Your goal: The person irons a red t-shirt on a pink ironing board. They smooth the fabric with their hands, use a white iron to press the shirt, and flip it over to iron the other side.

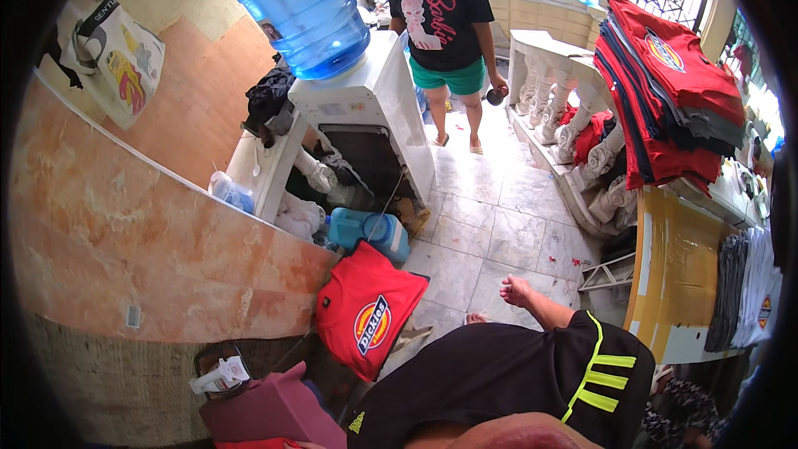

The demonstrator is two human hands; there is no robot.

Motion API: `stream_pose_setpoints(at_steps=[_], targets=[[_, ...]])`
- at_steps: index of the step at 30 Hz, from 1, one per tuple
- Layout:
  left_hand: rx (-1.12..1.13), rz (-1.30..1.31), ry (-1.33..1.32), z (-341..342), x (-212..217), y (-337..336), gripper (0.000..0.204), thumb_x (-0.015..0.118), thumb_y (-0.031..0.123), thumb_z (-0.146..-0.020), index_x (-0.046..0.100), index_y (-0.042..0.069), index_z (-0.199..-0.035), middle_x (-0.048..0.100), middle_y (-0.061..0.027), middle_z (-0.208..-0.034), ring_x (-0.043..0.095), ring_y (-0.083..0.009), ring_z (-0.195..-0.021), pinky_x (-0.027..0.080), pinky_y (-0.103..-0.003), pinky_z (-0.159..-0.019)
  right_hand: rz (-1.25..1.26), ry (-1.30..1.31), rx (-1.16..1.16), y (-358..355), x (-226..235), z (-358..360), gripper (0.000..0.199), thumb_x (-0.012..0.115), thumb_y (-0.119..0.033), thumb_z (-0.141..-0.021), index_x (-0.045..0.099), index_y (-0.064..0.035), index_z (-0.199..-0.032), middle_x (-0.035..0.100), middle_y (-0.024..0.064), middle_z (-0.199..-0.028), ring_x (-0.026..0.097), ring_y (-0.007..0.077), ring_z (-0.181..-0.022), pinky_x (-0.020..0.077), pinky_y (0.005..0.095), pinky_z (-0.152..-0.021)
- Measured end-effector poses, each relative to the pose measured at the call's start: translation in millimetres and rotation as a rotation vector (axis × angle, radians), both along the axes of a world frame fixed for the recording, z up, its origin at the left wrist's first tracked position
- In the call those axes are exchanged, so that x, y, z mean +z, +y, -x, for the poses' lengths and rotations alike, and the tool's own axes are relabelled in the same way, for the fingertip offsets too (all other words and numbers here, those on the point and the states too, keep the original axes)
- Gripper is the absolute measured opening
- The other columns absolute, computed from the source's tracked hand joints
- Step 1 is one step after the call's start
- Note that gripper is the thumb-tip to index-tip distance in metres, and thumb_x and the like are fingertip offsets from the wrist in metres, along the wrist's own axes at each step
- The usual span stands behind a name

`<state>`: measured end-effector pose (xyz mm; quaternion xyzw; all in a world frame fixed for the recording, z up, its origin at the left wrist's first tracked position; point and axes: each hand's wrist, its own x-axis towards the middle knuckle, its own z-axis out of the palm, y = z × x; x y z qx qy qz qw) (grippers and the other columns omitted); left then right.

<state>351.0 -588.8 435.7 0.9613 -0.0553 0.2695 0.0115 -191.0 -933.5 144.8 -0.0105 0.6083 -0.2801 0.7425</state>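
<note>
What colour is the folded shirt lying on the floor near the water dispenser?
Red, with an oval printed logo; the folded shirt shows best in the head view.
</note>
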Motion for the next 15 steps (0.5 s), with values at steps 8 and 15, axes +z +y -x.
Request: stream_pose_setpoints(at_steps=[8,15], targets=[[-0.022,0.039,0.02,-6.4,-7.6,8.2,0.04,0.042,0.042,-0.098,0.059,0.019,-0.126,0.055,-0.0108,-0.128,0.052,-0.0356,-0.116,0.041,-0.059,-0.092,0.309,-0.333,0.116,-52.8,112.8,-82.8,0.036,0.046,-0.044,-0.103,0.058,-0.0112,-0.104,0.055,0.0001,-0.072,0.053,0.014,-0.063,0.045,0.0301,-0.056],[-0.075,0.02,0.018,-3.2,-5.1,6.9,0.04,0.043,0.041,-0.098,0.06,0.016,-0.124,0.057,-0.0146,-0.123,0.053,-0.0376,-0.113,0.043,-0.059,-0.087,0.727,-0.316,0.359,-86.0,244.1,-108.1,0.034,0.047,-0.041,-0.104,0.057,-0.0088,-0.105,0.051,-0.003,-0.072,0.046,0.0079,-0.061,0.0391,0.0243,-0.055]])
